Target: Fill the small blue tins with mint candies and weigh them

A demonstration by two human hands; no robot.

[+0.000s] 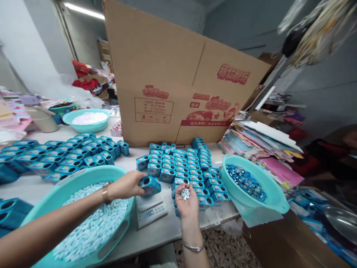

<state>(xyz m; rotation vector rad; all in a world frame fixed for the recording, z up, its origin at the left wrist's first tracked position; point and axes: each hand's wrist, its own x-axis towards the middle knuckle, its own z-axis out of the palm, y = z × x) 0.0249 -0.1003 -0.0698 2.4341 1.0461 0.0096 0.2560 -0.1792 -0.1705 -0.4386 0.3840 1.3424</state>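
Grasping a blue box (152, 186) by one end with the left hand (128, 185), at the scale (153, 213) near the table's (174, 225) front edge; cannot tell whether resting on the pan or held just above. Cradling pellets (185, 194) in the right hand (186, 207), palm up, fingers loosely curled, just right of the scale by the same edge. Probably a light box, stiff but thin-walled, with slick printed faces: take by opposite sides, clear of the round hole, without denting. Expect small, hard, light pellets, prone to rolling; keep cupped rather than pinched. Note more boxes (182, 163) in rows toward the back edge.
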